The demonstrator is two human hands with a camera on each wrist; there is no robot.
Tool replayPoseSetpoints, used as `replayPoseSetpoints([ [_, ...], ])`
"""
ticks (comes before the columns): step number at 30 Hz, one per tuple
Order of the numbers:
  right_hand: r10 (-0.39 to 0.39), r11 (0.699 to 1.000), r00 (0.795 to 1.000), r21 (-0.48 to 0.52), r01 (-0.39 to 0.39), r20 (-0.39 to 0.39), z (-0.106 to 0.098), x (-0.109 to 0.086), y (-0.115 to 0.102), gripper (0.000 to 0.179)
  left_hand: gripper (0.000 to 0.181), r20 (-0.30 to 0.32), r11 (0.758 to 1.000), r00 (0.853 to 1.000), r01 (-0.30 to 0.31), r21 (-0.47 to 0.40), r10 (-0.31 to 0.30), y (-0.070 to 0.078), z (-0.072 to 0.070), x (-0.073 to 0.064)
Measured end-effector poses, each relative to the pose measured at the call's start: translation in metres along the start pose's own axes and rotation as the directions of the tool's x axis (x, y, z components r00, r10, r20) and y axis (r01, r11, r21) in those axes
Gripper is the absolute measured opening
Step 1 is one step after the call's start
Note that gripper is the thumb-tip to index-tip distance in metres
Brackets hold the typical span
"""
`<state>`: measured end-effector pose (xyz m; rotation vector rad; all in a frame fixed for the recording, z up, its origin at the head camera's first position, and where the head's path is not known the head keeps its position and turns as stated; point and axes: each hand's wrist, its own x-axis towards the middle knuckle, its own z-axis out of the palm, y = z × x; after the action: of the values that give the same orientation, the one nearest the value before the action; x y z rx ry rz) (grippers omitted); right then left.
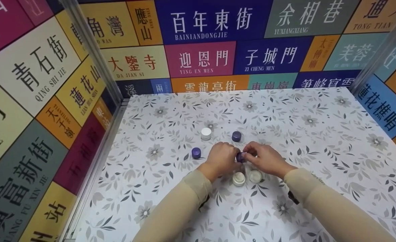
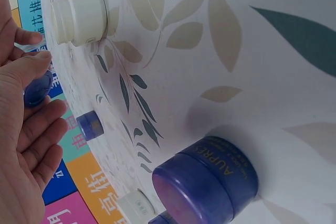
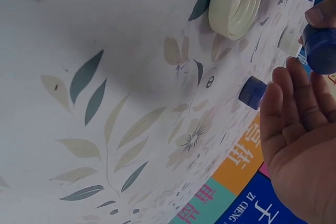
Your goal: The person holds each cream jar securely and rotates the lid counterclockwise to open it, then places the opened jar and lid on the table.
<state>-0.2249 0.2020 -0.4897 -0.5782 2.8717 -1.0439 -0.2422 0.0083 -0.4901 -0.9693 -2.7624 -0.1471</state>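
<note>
One small purple jar (image 1: 240, 157) is held above the counter (image 1: 335, 141) between both grips: the left grip (image 1: 221, 158) pinches it with thumb and fingers, and the right grip (image 1: 268, 159) meets it from its 3 o'clock side, narrow, thumb and forefinger drawn in on it. It looks capped, though the fingers cover too much of it to be sure. Just below the hands, at 6 o'clock, stands an uncapped cream jar (image 1: 239, 179), and at 5 o'clock, right beside that, a cream lid (image 1: 255, 176) lies hollow side up. Near the hands at 12 o'clock is a second purple jar (image 1: 236, 136); at 10 o'clock, farther off, a white jar (image 1: 206, 133); at 9 o'clock, beyond the left grip, another purple jar (image 1: 196, 153). The left-wrist view shows, at 4 o'clock from the held piece, a jar lettered AUPRES (image 2: 210, 179). Tan sleeves (image 1: 174, 205) cover the arms, and the leaf-patterned counter ends at 12 o'clock against coloured panels (image 1: 201, 60) with Chinese lettering.
</note>
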Motion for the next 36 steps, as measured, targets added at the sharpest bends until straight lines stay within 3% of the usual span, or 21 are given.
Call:
replayPoseSetpoints([
  [7,-0.029,0.998,1.000,0.054,0.029,0.007,0.0011,0.0005,-0.0019,0.016,0.026,-0.025,1.000,1.000,-0.012,0.005,0.012,0.0005,-0.0018,-0.0017],
  [20,-0.067,0.997,0.998,0.038,0.067,-0.004,0.0022,0.0014,-0.0007,0.017,0.025,-0.038,1.000,0.999,-0.016,-0.003,0.016,-0.0012,0.0011,-0.0014],
  [31,0.007,1.000,1.000,0.008,-0.007,0.004,0.0010,0.0015,-0.0019,0.016,0.029,-0.026,1.000,1.000,-0.007,-0.004,0.007,-0.0022,0.0007,-0.0010],
  [36,-0.026,0.999,1.000,0.042,0.026,0.010,0.0013,0.0030,-0.0016,0.018,0.026,-0.028,1.000,1.000,-0.007,-0.005,0.007,-0.0035,0.0010,-0.0010],
])
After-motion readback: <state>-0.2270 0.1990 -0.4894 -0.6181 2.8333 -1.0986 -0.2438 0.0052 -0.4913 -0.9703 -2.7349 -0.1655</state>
